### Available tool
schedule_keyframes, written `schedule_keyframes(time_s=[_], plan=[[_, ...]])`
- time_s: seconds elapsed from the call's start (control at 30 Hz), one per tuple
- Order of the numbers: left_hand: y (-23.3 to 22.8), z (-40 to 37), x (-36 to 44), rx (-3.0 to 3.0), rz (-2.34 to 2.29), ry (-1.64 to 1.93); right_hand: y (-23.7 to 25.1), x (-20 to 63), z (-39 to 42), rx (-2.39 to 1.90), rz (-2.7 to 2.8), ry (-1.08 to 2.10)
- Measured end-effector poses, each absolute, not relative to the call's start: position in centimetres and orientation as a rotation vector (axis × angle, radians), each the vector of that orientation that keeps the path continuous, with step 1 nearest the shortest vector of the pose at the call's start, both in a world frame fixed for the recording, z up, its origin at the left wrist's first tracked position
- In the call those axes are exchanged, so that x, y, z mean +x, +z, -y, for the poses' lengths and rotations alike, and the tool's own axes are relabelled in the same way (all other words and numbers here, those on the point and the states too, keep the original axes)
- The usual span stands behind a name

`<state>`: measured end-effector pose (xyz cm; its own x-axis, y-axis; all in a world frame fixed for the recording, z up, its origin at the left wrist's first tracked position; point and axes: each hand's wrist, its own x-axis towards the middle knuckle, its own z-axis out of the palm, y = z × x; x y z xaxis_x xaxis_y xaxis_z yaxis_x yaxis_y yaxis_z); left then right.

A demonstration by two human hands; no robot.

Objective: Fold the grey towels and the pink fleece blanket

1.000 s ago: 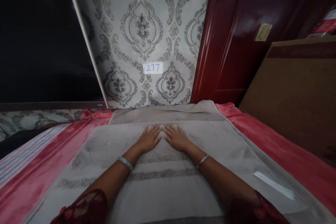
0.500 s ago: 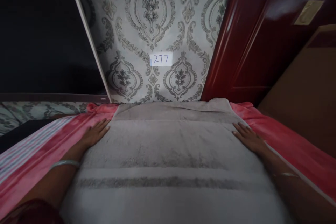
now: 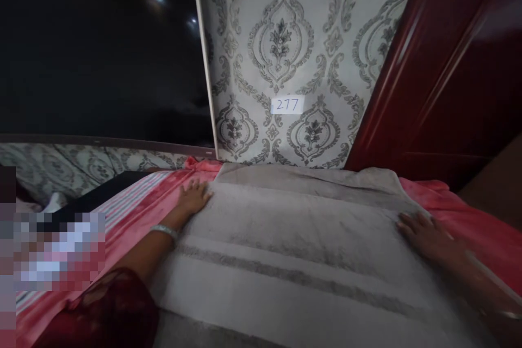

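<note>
Left edge pixelated; our right hand (image 3: pixel 433 234) blurred (fingers spread), forearm (image 3: pixel 485 285) cut off. Left hand (image 3: pixel 194 197) spread at edge of soft grey striped cloth (image 3: pixel 293 223); red-pink plush blanket (image 3: pixel 477 215) alongside.

A grey cloth (image 3: pixel 285 220) is spread over a pink blanket (image 3: pixel 481 209) and touched at its left edge by the left hand (image 3: pixel 193 197), near its right by the right hand (image 3: pixel 432 236). Paper (image 3: pixel 287 105) marked 277 is fixed to the patterned wall (image 3: pixel 281 43).
</note>
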<state>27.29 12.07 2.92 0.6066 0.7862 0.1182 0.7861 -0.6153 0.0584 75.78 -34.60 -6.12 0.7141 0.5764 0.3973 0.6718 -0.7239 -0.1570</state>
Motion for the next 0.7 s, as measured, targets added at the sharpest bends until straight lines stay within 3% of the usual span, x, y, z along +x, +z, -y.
schedule_keyframes(time_s=[0.23,0.53,0.7], plan=[[0.0,-3.9,21.8,2.963,-0.667,0.079,-6.7,60.7,30.8,-2.461,1.548,-0.292],[-1.1,-4.3,17.1,2.611,-1.284,0.437,-9.2,58.9,31.6,-2.428,1.565,-0.326],[0.3,-5.9,13.8,2.267,-1.353,0.588,-9.2,59.1,31.9,-2.396,1.581,-0.329]])
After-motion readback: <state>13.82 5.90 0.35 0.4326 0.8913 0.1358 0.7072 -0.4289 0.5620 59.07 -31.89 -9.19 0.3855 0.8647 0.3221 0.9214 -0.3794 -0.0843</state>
